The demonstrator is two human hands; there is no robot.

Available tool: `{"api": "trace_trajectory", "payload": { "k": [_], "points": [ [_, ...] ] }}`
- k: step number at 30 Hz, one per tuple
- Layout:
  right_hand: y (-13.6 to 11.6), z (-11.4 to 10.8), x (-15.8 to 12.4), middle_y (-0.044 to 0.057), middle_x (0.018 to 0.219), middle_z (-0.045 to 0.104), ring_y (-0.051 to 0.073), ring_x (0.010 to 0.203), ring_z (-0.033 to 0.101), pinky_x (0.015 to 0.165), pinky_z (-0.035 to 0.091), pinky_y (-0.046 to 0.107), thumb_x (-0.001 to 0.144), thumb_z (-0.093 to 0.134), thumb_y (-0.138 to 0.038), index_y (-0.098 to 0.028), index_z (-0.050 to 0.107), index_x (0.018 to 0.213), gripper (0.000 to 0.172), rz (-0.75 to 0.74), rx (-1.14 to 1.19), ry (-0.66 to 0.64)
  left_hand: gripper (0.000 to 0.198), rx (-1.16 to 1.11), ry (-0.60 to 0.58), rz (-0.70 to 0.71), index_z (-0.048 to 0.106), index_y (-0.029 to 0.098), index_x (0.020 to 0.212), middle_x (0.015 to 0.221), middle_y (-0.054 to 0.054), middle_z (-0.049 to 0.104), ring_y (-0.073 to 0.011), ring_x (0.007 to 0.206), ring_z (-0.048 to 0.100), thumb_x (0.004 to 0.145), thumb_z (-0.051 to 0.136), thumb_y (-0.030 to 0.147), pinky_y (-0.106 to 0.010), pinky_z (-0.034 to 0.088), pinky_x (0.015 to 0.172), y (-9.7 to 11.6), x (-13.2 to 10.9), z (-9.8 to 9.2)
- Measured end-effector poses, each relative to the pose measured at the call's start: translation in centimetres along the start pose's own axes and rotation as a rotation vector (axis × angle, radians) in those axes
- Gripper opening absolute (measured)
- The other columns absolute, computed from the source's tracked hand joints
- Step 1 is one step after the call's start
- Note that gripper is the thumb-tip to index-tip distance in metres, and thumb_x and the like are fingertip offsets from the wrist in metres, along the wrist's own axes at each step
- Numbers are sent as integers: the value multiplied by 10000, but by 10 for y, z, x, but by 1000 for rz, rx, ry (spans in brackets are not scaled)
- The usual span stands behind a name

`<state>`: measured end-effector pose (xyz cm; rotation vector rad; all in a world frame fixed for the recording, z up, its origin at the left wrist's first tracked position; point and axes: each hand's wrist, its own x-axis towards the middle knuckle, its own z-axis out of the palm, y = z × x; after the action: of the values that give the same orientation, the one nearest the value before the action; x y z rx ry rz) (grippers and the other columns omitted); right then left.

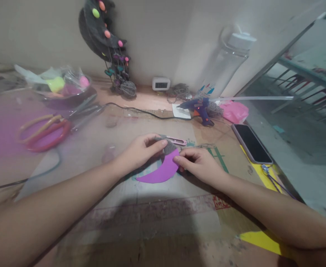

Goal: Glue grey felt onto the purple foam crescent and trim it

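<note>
A purple crescent-shaped foam or card piece (160, 172) is held over the middle of the table, its pointed tip to the lower left. Grey yarn (169, 147) covers its upper part. My left hand (144, 151) is closed on that grey upper end, thumb on top. At the crescent's right edge, my right hand (200, 164) pinches with thumb and forefinger; its other fingers curl behind, partly hidden. Just beyond the hands lies a slim pink cutter (178, 141). A loose grey yarn strand (206, 145) lies behind my right hand.
A blue glue gun (200, 107) with a long glue stick rests near the wall; its black cord crosses leftward. Red-handled scissors (47, 137) and a bowl of wrapped bits (65, 96) are left. A phone (252, 144), bottle (224, 63), small clock (161, 83) and decorated grey crescent (93, 33) surround.
</note>
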<state>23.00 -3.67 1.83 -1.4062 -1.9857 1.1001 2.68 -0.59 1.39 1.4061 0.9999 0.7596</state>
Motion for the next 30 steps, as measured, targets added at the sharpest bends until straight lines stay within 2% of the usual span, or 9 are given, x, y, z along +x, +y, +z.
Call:
{"api": "trace_trajectory", "payload": {
  "k": [3, 7, 11, 15, 19, 25, 30],
  "points": [
    [0, 0, 0, 4, 569, 622, 100, 536, 534, 542, 393, 232, 863, 570, -391, -164, 616, 607, 345, 12, 21, -1, 258, 10, -23, -38, 602, 158, 813, 612, 41, 546, -77, 493, 448, 830, 599, 415, -204, 357, 473, -2, 0, 1],
    [1, 0, 0, 5, 558, 622, 100, 524, 536, 530, 389, 232, 869, 565, -404, -164, 617, 612, 356, 10, 31, 12, 274, 106, -59, 10, 647, 145, 823, 702, -7, 614, -99, 588, 503, 776, 664, 414, -210, 388, 513, -8, 1, 2],
    [2, 0, 0, 1, 553, 618, 96, 520, 530, 526, 385, 229, 866, 569, -406, -168, 616, 601, 359, -2, 11, 12, 269, 159, -69, -13, 646, 149, 768, 613, 8, 573, -90, 521, 452, 796, 630, 416, -207, 330, 457, -10, 0, 2],
    [1, 0, 0, -1, 548, 612, 96, 518, 529, 528, 391, 228, 864, 570, -405, -171, 608, 599, 356, 5, 46, 7, 251, 153, -93, -7, 637, 152, 755, 582, 21, 543, -85, 496, 439, 805, 611, 397, -205, 325, 448, -8, -1, 1],
    [2, -1, 0, -6, 545, 604, 87, 504, 512, 511, 387, 220, 858, 574, -434, -169, 595, 610, 363, 59, 189, -6, 237, 140, -125, 19, 632, 151, 797, 585, 22, 534, -91, 505, 457, 800, 617, 388, -200, 352, 449, -9, 0, -1],
    [3, -1, 0, -6, 552, 606, 81, 508, 508, 513, 383, 215, 846, 596, -444, -166, 597, 623, 357, 83, 260, -22, 238, 144, -124, -4, 610, 156, 745, 544, 29, 507, -88, 481, 443, 805, 614, 386, -200, 334, 435, -9, -1, -1],
    [1, -1, 0, -3, 557, 600, 84, 507, 511, 507, 386, 220, 836, 591, -495, -166, 593, 624, 391, 103, 309, -44, 287, 69, -144, 27, 588, 159, 694, 613, 3, 544, -107, 564, 490, 833, 567, 409, -215, 402, 518, -5, 0, -2]
  ]
}}
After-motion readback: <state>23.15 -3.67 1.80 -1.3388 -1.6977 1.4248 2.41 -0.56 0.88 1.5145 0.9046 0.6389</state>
